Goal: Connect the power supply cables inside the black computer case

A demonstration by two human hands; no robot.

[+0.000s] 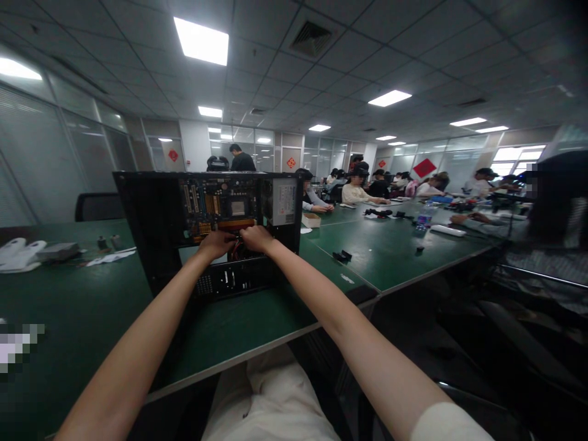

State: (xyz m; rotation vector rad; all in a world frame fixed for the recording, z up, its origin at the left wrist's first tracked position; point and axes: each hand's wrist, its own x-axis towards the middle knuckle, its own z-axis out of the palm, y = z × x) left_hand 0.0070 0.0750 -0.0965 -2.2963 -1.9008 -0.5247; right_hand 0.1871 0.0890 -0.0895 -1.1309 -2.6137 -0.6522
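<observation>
A black computer case (147, 226) stands upright on the green table, its open side towards me. Inside it are a motherboard (225, 191) and, at the upper right, a silver power supply (285, 199) with a label. My left hand (215, 244) reaches in at the motherboard's lower edge, its fingers pinched together. Beside it my right hand (257, 238) is curled closed near a bundle of thin coloured cables (237, 252). What the fingertips hold, if anything, is too small and partly hidden.
The green table (349, 239) carries small black parts (342, 256), a cardboard box (311, 220) and a plastic bottle (423, 220). Left of the case lie a grey metal block (58, 252) and white papers (111, 257). Several people sit along the table to the right.
</observation>
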